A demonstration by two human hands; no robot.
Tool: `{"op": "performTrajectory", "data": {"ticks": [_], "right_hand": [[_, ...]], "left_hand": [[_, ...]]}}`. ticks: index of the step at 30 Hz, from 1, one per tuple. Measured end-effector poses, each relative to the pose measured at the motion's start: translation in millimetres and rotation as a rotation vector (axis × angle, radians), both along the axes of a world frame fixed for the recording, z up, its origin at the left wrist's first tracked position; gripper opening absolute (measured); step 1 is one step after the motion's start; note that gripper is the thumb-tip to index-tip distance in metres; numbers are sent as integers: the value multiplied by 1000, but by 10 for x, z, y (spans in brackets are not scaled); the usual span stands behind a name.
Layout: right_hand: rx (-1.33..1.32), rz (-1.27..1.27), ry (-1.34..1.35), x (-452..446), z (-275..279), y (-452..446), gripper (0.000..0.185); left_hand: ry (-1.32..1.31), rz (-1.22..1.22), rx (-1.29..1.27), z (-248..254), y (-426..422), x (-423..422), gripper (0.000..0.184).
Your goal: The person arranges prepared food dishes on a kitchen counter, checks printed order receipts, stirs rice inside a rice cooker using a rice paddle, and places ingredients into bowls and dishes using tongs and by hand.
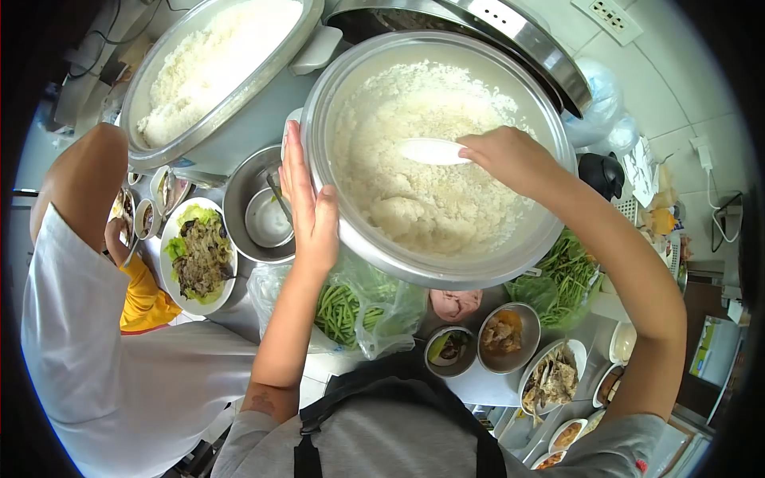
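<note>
A large round metal pot of cooked white rice tilts toward me. My left hand lies flat against its left outer side, fingers stretched upward. Inside the pot, my right hand grips a white scoop, whose pale blade rests on or just above the rice. Left of the pot stands a metal bowl with a smaller bowl in it.
Upper left is a second rice container. Bagged green beans, a salad plate and metal bowls of food surround the pot. A person in a white shirt and a yellow sleeve are at left.
</note>
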State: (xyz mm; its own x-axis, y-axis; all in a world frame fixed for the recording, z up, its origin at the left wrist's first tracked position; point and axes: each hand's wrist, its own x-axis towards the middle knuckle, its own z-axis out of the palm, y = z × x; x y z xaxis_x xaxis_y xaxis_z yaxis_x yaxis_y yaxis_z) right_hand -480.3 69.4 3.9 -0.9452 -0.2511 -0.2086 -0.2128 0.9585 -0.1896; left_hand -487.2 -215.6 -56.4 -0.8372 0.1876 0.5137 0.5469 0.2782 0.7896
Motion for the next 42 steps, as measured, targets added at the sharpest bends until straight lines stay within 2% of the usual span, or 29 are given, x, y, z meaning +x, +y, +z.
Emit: {"op": "performTrajectory", "data": {"ticks": [3, 6, 7, 11, 13, 16, 19, 22, 26, 28, 31, 34, 37, 42], "right_hand": [[-170, 70, 86, -219, -199, -178, 24], [-96, 252, -51, -250, -248, -455, 29], [-61, 346, 94, -147, -289, -451, 33], [-5, 457, 115, 339, -92, -300, 32], [-32, 459, 145, 507, 81, -202, 31], [336, 265, -332, 382, 386, -178, 34], [149, 216, -113, 125, 358, -197, 34], [54, 281, 193, -212, -79, -187, 37], [30, 342, 35, -182, -331, -33, 42], [126, 343, -130, 135, -141, 55, 45], [251, 281, -209, 402, 177, 66, 47], [275, 185, -163, 307, 445, 49, 45], [295, 203, 142, 299, 383, 148, 28], [182, 174, -136, 573, 210, 52, 32]], "left_hand": [[2, 3, 12, -1, 9, 11, 74], [33, 12, 15, 0, 12, -24, 75], [39, 18, 14, -15, 5, -25, 75], [-15, 51, -79, 40, -27, -4, 77], [-20, 14, 11, 3, -17, 3, 77], [15, 19, 72, -46, 11, -3, 74], [19, 42, 102, -72, 40, 48, 71], [14, 67, 105, -43, 63, 95, 69], [39, 128, -31, 24, 8, 115, 67], [36, 87, 19, -19, -6, 86, 66], [-11, 51, 162, -29, 54, 98, 64], [-75, 50, 303, 15, 133, 199, 64], [-80, 37, 364, 191, 174, 356, 64], [26, 3, 263, 199, 170, 334, 64]]}}
